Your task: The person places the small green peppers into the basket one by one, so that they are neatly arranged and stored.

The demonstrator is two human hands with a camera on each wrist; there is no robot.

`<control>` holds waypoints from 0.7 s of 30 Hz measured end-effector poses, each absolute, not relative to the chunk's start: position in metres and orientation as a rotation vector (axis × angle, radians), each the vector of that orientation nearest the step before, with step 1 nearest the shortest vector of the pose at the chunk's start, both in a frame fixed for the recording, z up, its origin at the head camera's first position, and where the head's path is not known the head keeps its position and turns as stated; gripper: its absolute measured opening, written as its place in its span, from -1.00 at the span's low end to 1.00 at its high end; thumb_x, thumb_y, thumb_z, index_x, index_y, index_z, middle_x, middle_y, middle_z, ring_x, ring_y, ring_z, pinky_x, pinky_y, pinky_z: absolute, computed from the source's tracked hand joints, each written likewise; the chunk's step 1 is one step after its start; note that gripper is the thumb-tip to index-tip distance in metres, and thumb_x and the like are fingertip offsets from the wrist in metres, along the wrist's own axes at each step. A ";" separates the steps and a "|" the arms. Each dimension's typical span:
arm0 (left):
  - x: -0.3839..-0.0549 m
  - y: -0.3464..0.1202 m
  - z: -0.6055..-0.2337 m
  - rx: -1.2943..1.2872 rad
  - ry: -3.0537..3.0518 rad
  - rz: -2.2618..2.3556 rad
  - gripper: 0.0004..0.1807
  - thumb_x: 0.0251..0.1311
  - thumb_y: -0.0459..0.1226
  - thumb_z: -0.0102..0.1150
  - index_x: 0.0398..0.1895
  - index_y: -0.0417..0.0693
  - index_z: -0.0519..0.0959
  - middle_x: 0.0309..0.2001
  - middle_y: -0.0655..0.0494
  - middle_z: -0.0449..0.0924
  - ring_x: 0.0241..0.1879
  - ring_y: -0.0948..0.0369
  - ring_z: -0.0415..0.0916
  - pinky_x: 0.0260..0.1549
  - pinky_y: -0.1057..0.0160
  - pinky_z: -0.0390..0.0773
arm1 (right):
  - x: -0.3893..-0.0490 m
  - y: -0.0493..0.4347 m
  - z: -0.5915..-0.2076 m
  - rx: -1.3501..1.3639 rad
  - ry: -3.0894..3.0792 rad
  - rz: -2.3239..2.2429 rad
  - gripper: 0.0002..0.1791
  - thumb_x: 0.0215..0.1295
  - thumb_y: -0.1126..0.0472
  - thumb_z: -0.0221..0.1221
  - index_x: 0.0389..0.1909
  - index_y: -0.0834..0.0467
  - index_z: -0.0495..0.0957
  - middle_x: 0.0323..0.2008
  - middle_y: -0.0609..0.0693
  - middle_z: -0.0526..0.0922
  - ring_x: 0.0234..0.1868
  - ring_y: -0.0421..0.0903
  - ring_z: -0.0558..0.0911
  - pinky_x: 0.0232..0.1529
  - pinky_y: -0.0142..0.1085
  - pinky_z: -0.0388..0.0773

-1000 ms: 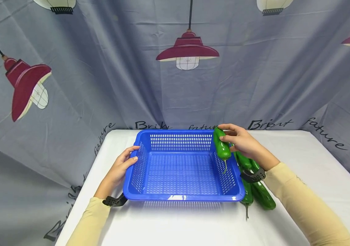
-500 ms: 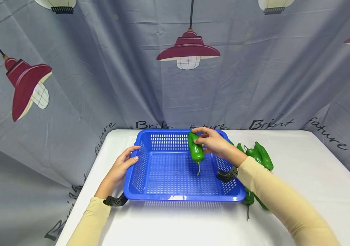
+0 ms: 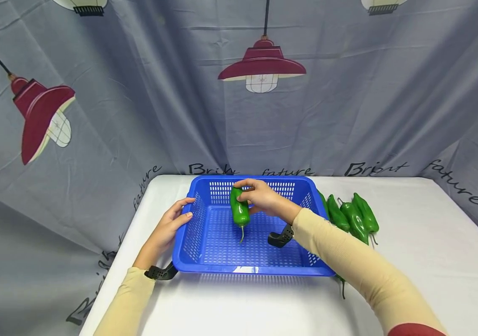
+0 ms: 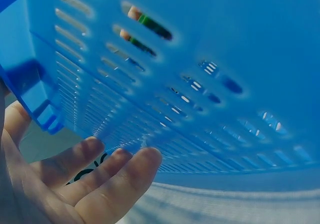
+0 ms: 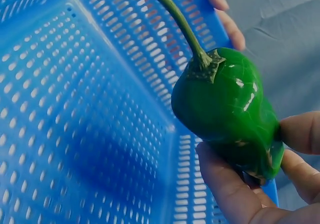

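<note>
By the right hand (image 3: pixel 261 198) a green pepper (image 3: pixel 239 210) is gripped; beneath that hand, the basket (image 3: pixel 245 269) is held by the left hand (image 3: pixel 169 226). Placing seems the step, so lowering is called for.

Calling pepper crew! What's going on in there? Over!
Right hand holds pepper above basket floor. Left hand on basket's rim. Nothing seen in the way below pepper. Over.

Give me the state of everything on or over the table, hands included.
Blue basket, upright, nothing seen lying inside.
Held pepper, raised over the basket, stem attached.
Loose peppers, lying right of the basket.
Right hand, gripping the held pepper.
Left hand, holding the basket's left rim.
Black wrist straps, worn.
</note>
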State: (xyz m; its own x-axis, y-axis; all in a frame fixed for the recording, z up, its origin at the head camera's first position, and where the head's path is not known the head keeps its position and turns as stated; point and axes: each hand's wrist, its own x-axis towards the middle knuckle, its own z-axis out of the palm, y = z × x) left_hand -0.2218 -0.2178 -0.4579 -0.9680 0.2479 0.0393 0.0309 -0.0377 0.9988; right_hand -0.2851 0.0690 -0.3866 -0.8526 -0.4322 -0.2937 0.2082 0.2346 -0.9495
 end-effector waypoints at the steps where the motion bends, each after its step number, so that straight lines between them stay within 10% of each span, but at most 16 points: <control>1: -0.222 -0.218 -0.458 0.306 2.070 2.139 -0.57 0.48 -0.34 -0.04 0.37 -0.02 0.32 0.42 -0.34 0.17 -0.03 0.25 0.59 -0.15 0.24 0.76 | -0.285 0.065 -0.387 -0.205 2.000 -1.666 -0.42 0.41 0.43 0.06 0.45 0.21 0.30 0.35 0.38 0.36 0.22 0.33 0.57 0.05 0.12 0.71; 21: -0.221 -0.217 -0.457 0.297 2.080 2.147 -0.57 0.47 -0.36 -0.04 0.36 -0.04 0.33 0.38 -0.32 0.22 -0.03 0.28 0.57 -0.12 0.27 0.74 | -0.286 0.021 -0.410 -0.139 1.994 -1.617 -0.46 0.37 0.43 0.12 0.37 0.19 0.39 0.28 0.36 0.46 0.14 0.28 0.65 0.01 0.10 0.73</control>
State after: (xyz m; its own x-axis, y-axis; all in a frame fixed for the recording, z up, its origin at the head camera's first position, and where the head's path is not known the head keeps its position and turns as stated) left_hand -0.2213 -0.2173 -0.4568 -0.9711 0.2342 0.0459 0.0385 -0.0362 0.9986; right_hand -0.2859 0.0211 -0.4099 -0.8363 -0.4169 -0.3560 0.2621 0.2662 -0.9276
